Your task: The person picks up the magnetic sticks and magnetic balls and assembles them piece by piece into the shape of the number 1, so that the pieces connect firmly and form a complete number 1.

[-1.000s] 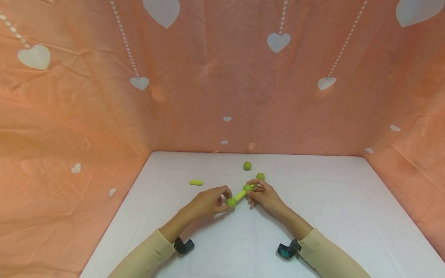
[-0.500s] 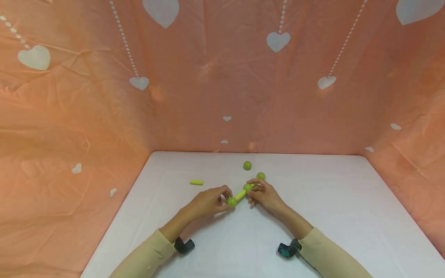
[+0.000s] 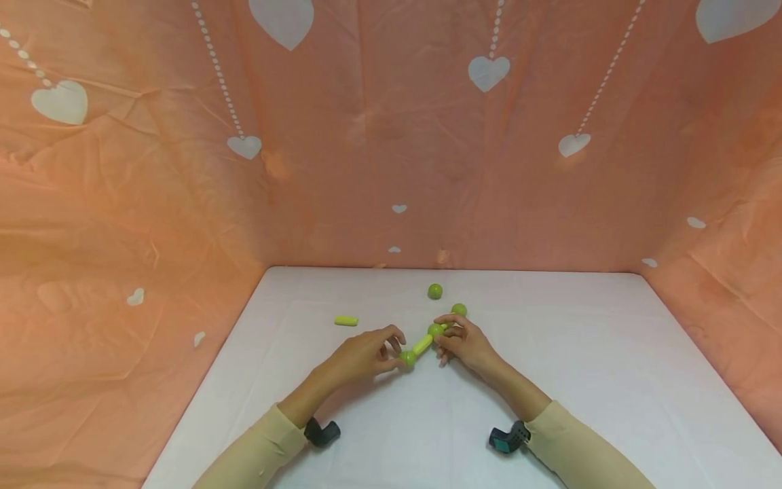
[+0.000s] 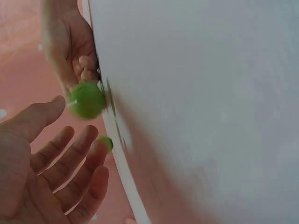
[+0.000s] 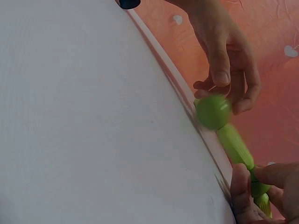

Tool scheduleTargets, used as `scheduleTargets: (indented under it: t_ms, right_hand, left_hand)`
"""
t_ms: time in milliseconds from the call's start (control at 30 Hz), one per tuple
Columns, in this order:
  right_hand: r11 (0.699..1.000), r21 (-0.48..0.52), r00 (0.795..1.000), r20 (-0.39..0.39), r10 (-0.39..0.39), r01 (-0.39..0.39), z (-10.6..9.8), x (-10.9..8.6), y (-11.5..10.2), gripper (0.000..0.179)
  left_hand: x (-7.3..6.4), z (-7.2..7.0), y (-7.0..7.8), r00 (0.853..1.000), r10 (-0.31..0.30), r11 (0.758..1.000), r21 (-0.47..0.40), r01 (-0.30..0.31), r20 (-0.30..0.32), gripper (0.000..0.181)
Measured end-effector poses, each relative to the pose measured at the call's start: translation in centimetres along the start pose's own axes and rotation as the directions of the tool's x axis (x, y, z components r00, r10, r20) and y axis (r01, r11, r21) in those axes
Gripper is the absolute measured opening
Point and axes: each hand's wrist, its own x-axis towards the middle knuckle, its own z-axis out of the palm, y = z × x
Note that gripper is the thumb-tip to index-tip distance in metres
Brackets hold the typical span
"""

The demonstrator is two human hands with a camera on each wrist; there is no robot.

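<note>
A stick of green balls joined by ribbed yellow-green rods runs diagonally over the white table in the head view. My right hand (image 3: 467, 343) pinches its middle ball (image 3: 436, 330) between thumb and fingers. From there a rod (image 3: 423, 344) leads to the near end ball (image 5: 213, 112), which looks blurred in both wrist views. My left hand (image 4: 56, 163) is beside that end ball, fingers and thumb spread apart with a gap to it. Past the right fingers shows the far end ball (image 3: 459, 310); the rod leading to it is partly hidden.
A loose green ball (image 3: 435, 291) lies farther back on the white table (image 3: 580, 353). To the left is a loose yellow-green rod (image 3: 346, 320). Orange cloth (image 3: 366, 156) with white hearts hangs behind and at both sides. Dark wrist devices (image 3: 324, 432) are on both wrists.
The left fingers have loosened and spread away from the near end ball, which has shifted very slightly. My right hand keeps its grip on the middle ball in the same place.
</note>
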Motion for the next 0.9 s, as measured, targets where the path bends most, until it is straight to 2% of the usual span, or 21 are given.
scheduleTargets:
  t_ms: [100,300,500,733,900]
  right_hand:
    - [1.000,-0.010,1.000,-0.006,0.005,-0.005,0.0,0.0,-0.1,0.047]
    - [1.000,-0.018,1.000,-0.013,0.013,-0.013,-0.1,0.0,-0.2,0.047]
    - [1.000,-0.015,1.000,-0.006,0.015,-0.015,-0.1,0.0,-0.1,0.047]
    - [1.000,-0.014,1.000,-0.005,0.012,-0.012,0.0,-0.1,-0.3,0.046]
    - [1.000,-0.013,1.000,-0.008,0.019,-0.020,0.0,-0.1,-0.3,0.046]
  left_hand:
    - [-0.1,-0.4,-0.3,1.000,-0.030,0.999,-0.016,0.030,-0.005,0.033]
    - [-0.3,-1.7,-1.4,0.994,-0.087,0.996,-0.004,0.087,-0.062,0.028]
    - [-0.5,-2.8,-3.1,0.989,-0.092,0.995,0.025,0.095,-0.114,0.025]
    - [-0.4,-3.8,-4.8,0.983,-0.128,0.991,0.024,0.133,-0.133,0.025]
    - [-0.3,-4.4,-5.7,0.979,-0.138,0.987,0.059,0.148,-0.149,0.026]
